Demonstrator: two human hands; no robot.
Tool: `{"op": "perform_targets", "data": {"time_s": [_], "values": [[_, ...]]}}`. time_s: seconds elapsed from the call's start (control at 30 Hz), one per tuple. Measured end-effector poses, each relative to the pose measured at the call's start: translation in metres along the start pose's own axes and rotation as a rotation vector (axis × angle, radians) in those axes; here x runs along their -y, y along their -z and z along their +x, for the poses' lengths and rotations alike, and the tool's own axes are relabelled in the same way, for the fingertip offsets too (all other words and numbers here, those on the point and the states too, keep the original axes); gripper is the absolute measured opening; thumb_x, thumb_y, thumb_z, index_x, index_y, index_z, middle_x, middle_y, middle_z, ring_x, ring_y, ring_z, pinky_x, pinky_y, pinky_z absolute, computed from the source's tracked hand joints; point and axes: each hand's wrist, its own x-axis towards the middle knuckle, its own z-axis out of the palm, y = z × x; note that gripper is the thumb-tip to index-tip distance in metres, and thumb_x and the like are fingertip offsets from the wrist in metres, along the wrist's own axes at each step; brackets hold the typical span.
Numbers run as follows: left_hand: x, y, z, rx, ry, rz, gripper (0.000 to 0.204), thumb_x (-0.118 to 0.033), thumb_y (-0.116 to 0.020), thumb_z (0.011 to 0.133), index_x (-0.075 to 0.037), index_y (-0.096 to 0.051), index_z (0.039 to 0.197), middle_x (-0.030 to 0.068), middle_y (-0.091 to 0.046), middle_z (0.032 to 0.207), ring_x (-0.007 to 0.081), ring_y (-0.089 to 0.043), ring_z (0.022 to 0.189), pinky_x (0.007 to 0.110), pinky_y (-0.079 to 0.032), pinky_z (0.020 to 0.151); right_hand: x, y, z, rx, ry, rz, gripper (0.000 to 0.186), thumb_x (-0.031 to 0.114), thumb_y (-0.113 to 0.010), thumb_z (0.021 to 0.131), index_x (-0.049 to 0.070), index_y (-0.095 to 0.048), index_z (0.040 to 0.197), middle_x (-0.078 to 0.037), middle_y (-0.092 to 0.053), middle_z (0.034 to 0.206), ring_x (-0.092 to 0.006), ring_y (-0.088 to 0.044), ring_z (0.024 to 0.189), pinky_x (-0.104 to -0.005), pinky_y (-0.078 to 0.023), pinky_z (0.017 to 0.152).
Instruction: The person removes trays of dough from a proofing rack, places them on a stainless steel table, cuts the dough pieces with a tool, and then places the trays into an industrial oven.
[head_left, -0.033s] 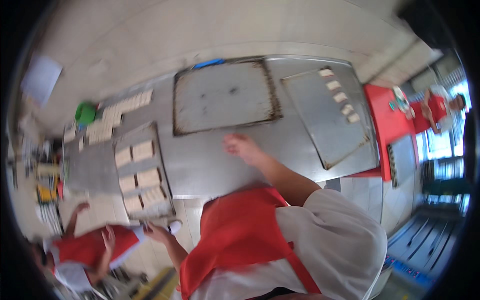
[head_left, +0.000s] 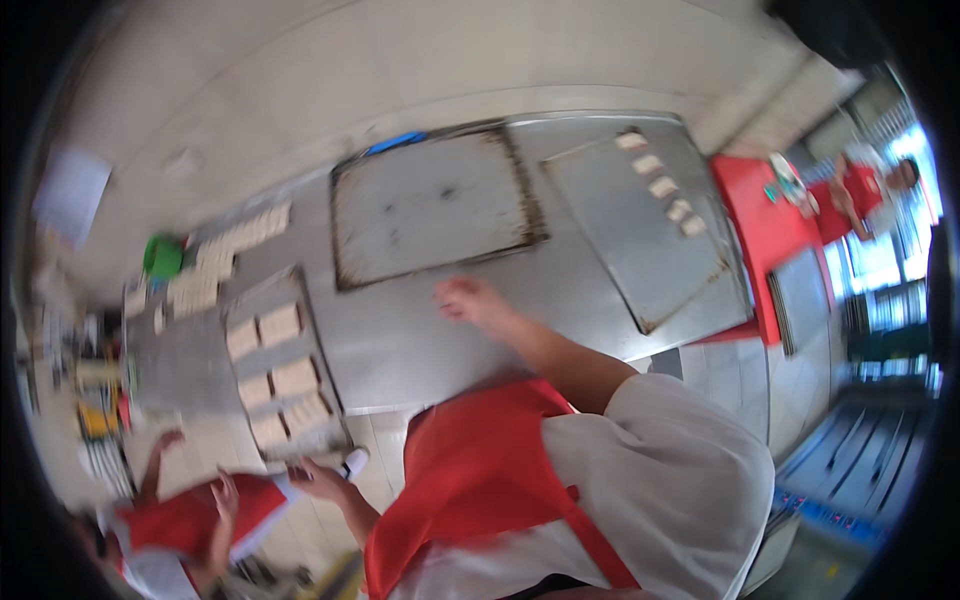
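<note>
My right hand (head_left: 470,302) hangs over the bare steel table (head_left: 400,350), just below the near edge of a large dark-rimmed baking tray (head_left: 430,200). Its fingers are loosely bent, slightly blurred, and I see nothing in them. Low on the left, my left hand (head_left: 318,482) has its fingers spread and holds nothing visible. It is nearest the near end of a narrower tray (head_left: 335,370) with pairs of pale, flat rectangular pieces (head_left: 295,377). Whether it touches that tray I cannot tell. To the right, a wide tray (head_left: 640,250) carries a row of small pale pieces (head_left: 662,187).
More pale pieces (head_left: 215,265) lie in rows at the back left, beside a green container (head_left: 163,257). A blue tool (head_left: 397,142) lies behind the large tray. A co-worker (head_left: 200,520) is close on my left; another person (head_left: 855,195) stands beyond the red table (head_left: 770,240).
The view has turned slightly, so the trays appear shifted left and tilted. Both hands keep nearly the same pose.
</note>
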Motion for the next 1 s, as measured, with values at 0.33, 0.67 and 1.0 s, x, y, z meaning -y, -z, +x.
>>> {"op": "perform_targets", "data": {"time_s": [0.33, 0.67, 1.0], "values": [[-0.333, -0.137, -0.11, 1.536, 0.528, -1.125, 0.08, -0.059, -0.054, 0.098, -0.004, -0.038, 0.154, 0.0203, -0.052, 0.146, 0.0321, -0.056, 0.126, 0.044, -0.042, 0.107, 0.088, -0.135, -0.05, 0.41, 1.324, -0.947, 0.059, 0.028, -0.071, 0.096, 0.007, -0.055, 0.148, -0.019, -0.047, 0.158, -0.0443, -0.049, 0.14, -0.0523, -0.039, 0.117], [-0.172, -0.001, -0.006, 0.818, 0.455, -0.936, 0.075, -0.057, -0.055, 0.101, 0.0, -0.046, 0.15, 0.0208, -0.06, 0.142, 0.0312, -0.062, 0.127, 0.045, -0.042, 0.114, -0.032, 0.009, 0.015, 0.172, 0.258, -0.719, 0.036, 0.019, -0.063, 0.104, 0.001, -0.063, 0.135, -0.015, -0.061, 0.139, -0.0238, -0.066, 0.119, -0.0358, -0.053, 0.101], [-0.03, 0.035, 0.009, 0.365, 0.739, -0.387, 0.051, -0.03, -0.061, 0.104, -0.003, -0.051, 0.145, 0.0129, -0.057, 0.142, 0.0282, -0.056, 0.13, 0.042, -0.044, 0.11, -0.064, -0.108, 0.009, 0.14, -0.151, -0.255, 0.041, 0.024, -0.063, 0.105, 0.003, -0.058, 0.139, -0.013, -0.062, 0.136, -0.0238, -0.066, 0.114, -0.0379, -0.053, 0.1]]}}
